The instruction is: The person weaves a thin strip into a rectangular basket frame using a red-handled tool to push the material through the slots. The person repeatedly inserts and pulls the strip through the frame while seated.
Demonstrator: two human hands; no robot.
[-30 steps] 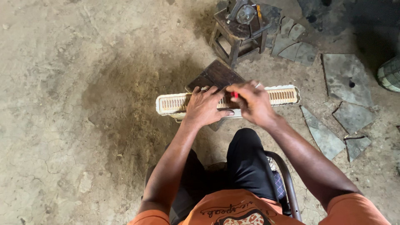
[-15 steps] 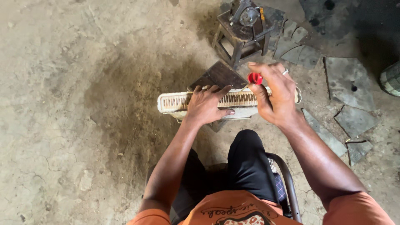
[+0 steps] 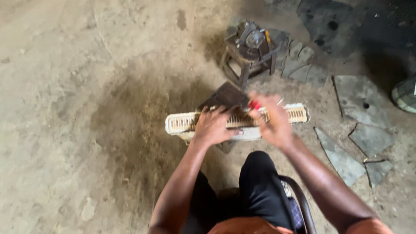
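A long white finned radiator-like block (image 3: 184, 122) lies across a dark flat board (image 3: 226, 95) on the dirt floor in front of my knees. My left hand (image 3: 213, 125) presses down flat on the middle of the block, fingers spread over the fins. My right hand (image 3: 271, 119), blurred by motion, is closed around a small red-handled tool (image 3: 254, 105) whose tip is at the fins just right of the left hand. The right end of the block (image 3: 298, 113) sticks out past my right hand.
A small dark metal stand with a round machine part (image 3: 252, 45) sits beyond the block. Broken grey slabs (image 3: 362, 102) lie on the ground to the right. I sit on a stool with a curved metal frame (image 3: 301, 199). A dark stain (image 3: 130, 125) marks the dirt at left.
My right hand, raised with the red tool half a second ago, has come back down onto the fins. The left hand has stayed pressed on the block.
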